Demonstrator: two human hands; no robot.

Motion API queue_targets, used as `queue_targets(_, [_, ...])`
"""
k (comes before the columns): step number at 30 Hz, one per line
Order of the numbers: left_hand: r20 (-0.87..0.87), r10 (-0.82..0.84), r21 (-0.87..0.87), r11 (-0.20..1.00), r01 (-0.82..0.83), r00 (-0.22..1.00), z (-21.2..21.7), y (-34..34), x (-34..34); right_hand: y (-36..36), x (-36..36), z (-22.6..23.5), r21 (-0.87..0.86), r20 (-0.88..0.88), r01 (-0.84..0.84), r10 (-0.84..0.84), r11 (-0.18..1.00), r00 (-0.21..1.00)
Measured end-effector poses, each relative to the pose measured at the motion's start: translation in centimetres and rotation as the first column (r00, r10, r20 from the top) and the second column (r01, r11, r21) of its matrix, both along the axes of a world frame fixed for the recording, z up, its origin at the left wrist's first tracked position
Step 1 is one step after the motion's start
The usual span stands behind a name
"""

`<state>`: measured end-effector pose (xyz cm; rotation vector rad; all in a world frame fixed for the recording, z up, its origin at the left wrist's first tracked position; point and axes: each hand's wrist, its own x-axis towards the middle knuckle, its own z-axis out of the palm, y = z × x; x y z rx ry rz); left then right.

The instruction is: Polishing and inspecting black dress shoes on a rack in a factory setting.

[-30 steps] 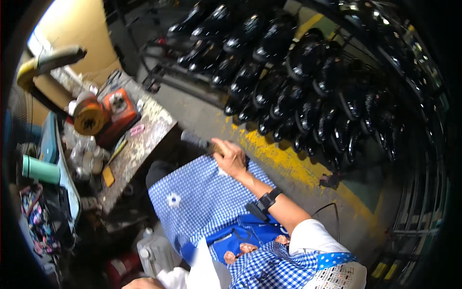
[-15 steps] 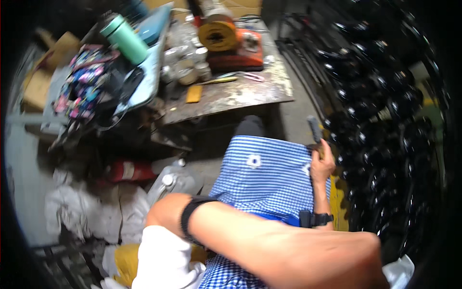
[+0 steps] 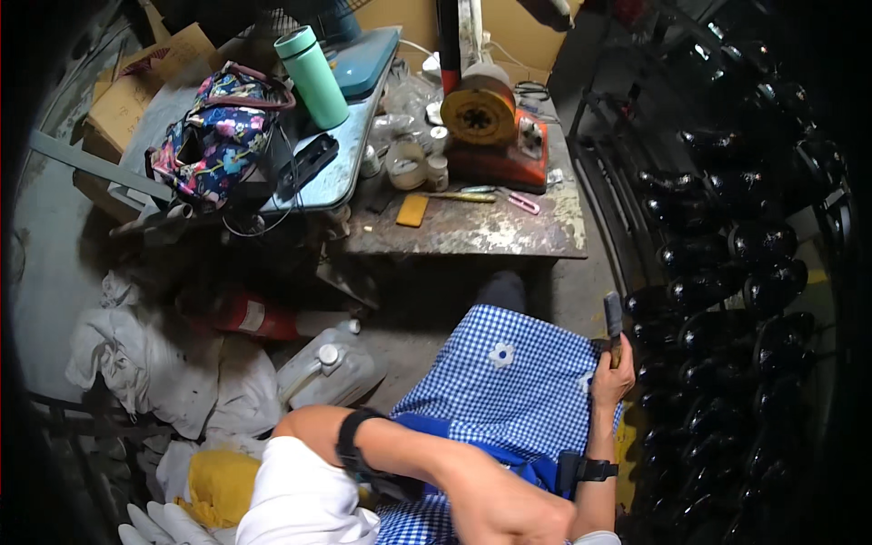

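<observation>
1. Head view, my right hand point(image 3: 610, 381): it sits at about four o'clock from the middle, raised over the right edge of my blue checked apron point(image 3: 509, 400). My fingers are clenched around the handle of a small tool point(image 3: 614, 320), which stands nearly upright, its flat dark head pointing toward twelve o'clock. It may be a brush or a small hammer; the head is too dark to tell.

2. Head view, my left hand point(image 3: 509, 513): it lies at six o'clock, at the bottom edge, with the forearm crossing over my lap. It looks curled into a loose fist, but whether it holds anything I cannot tell. A black band point(image 3: 352, 445) wraps that forearm, and a black watch point(image 3: 586, 470) sits on my right wrist.

3. Head view, the surroundings: rows of shiny black shoes point(image 3: 745, 272) fill a rack from two to five o'clock, just beside the tool. At twelve o'clock stands a worn workbench point(image 3: 472, 236) with an orange machine point(image 3: 495, 136) on it. At eleven o'clock are a green bottle point(image 3: 313, 77) and a flowered bag point(image 3: 213, 136). At eight o'clock, on the floor, lie white rags point(image 3: 154, 363) and a plastic jug point(image 3: 327, 372).
</observation>
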<state>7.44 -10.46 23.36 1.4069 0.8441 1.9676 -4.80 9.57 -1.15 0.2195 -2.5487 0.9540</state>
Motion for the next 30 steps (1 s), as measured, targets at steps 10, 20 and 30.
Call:
queue_targets(10, [-0.069, 0.486, -0.082, 0.867, -0.491, 0.871, 1.8, -4.2, 0.6, -0.5, 0.1, 0.6, -0.098, 0.092, -0.013, 0.022, 0.995, 0.996])
queue_targets(20, [-0.016, 0.665, -0.115, 0.740, -0.662, 0.746, 1.0, -8.3, 1.5, -0.6, 0.0, 0.8, -0.084, -0.011, -0.016, 0.016, 0.996, 1.000])
queue_targets(30, [0.428, 0.902, 0.005, 0.056, -0.998, 0.053, -1.2, -19.0, 13.0, 0.5, 0.7, -0.2, -0.192, 0.050, -0.069, 0.080, 0.979, 0.996])
